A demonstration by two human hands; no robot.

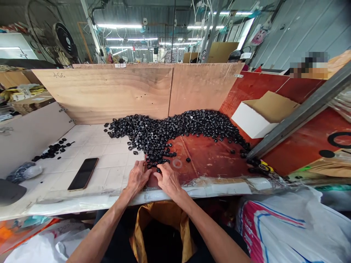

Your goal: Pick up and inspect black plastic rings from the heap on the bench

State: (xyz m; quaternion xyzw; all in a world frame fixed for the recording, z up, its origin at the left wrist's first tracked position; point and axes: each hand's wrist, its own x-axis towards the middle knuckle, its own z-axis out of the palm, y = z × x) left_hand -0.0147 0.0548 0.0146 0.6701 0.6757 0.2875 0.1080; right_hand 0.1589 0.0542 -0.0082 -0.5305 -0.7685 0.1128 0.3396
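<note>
We work under a long shed roof with strip lights overhead and a wall fan up on the left. Before us spreads a wide bench, walled at the back by plywood boards. Its left part is white and tile-patterned, and its right part is a red-brown board. A white sack sits below the front edge on the right, and a yellow-lined bag hangs open just in front of us.

A long, curving heap of small black hex-sided pieces runs across the bench from the tiled part to the red board. Its lower tip reaches down between our hands.

Our left hand lies palm down, fingers spread and not clenched, with its fingertips just beside the heap's tip. Our right hand is also open and palm down, with its fingers curved onto a few loose pieces. We cannot tell whether either hand has a piece between its fingers.

Left of the hands lies a black phone, and beyond it a small scattered patch of the same pieces. A pale ring sits just right of our right hand.
</note>
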